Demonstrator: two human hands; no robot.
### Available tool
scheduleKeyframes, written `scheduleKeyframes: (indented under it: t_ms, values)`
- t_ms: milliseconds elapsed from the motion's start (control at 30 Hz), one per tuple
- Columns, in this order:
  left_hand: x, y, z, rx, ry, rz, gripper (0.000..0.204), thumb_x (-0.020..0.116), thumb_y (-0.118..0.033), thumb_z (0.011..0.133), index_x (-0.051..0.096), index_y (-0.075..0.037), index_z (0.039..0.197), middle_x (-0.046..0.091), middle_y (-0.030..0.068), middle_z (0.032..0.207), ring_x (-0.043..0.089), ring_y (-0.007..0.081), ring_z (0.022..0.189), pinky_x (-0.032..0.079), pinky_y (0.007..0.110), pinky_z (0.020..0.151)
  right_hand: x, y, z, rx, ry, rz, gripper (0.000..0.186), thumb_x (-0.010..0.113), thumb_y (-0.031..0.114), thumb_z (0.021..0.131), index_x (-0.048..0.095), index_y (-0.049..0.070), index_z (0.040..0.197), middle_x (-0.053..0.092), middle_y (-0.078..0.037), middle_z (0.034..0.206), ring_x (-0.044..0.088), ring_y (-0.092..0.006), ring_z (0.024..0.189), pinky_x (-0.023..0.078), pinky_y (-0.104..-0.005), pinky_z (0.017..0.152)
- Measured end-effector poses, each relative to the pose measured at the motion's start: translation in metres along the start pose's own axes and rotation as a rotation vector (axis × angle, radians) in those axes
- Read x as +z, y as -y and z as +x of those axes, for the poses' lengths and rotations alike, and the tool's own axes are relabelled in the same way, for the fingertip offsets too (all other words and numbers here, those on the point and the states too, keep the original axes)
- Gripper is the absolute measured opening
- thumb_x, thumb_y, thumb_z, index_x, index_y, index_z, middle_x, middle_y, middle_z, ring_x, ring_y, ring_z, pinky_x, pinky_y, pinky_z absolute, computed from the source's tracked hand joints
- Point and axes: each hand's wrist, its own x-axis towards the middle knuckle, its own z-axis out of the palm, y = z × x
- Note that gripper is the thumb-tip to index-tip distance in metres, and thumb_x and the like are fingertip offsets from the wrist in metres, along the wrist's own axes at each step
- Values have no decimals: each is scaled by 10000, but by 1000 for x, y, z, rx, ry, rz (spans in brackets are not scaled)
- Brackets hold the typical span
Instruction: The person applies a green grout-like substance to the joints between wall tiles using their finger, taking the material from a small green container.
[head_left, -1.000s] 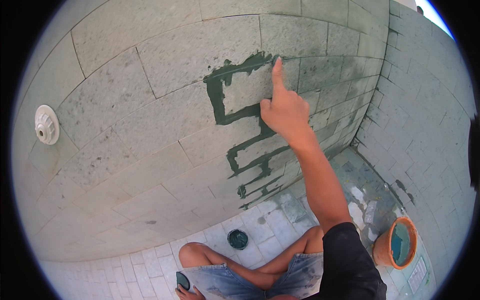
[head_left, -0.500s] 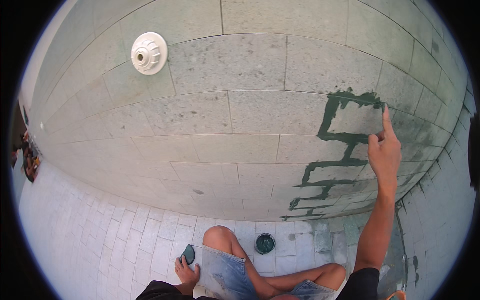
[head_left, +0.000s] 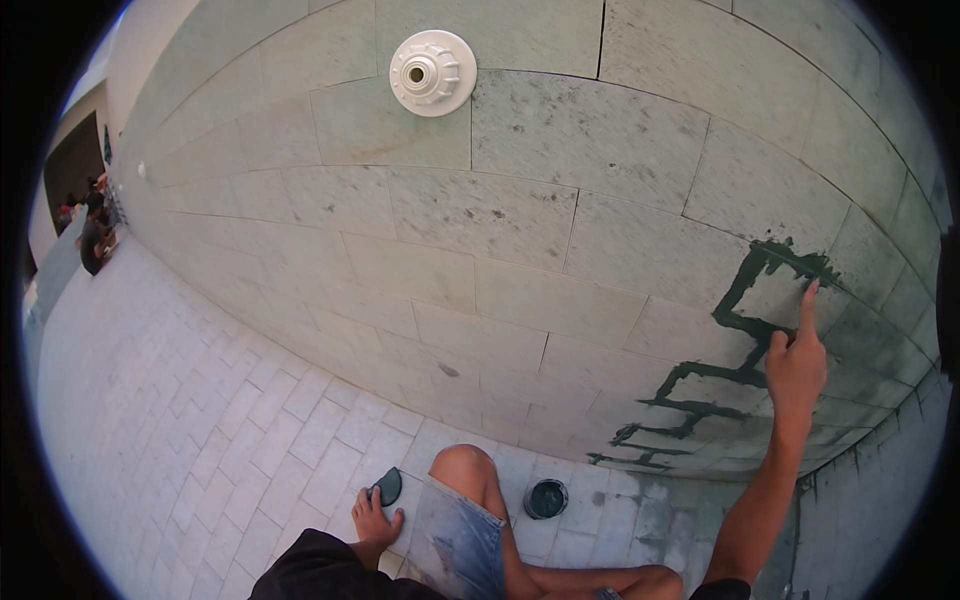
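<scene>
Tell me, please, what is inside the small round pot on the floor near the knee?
The small round pot holds dark green paste, filling it almost to the rim. Its bottom is covered by that paste, so nothing below the surface shows.

Dark green grout (head_left: 735, 310) fills stepped joints between grey wall tiles, wet, smeared, running down-left toward the floor. Small round tub (head_left: 546, 498) of the same dark stuff sits upright on the floor tiles, open, beside the knee.
</scene>
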Motion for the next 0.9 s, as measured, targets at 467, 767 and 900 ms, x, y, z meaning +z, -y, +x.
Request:
scheduleKeyframes:
  t_ms: [467,767,900]
  values:
    - [8,-4,3,69,-50,123,754,657,-373,878,356,-39,1484,382,287,1457,386,452,1335,330,546,1079,-14,-22,17,154,86,-220,1005,591,183,810,-17,71,1603,679,-202,707,672,-384,648,515,-467,626]
    - [-6,-13,6,229,-189,109,718,631,-485,902,477,8,1401,547,327,1257,554,516,1111,474,573,926,-15,-2,29,188,165,-436,1011,604,138,807,-23,10,1589,697,-195,722,672,-374,604,515,-474,570]
    - [-4,-13,6,244,-205,121,731,615,-508,910,472,2,1415,542,333,1274,552,518,1124,472,573,939,-26,1,11,86,233,-451,987,613,127,809,27,12,1594,676,-187,688,662,-358,582,503,-457,553]
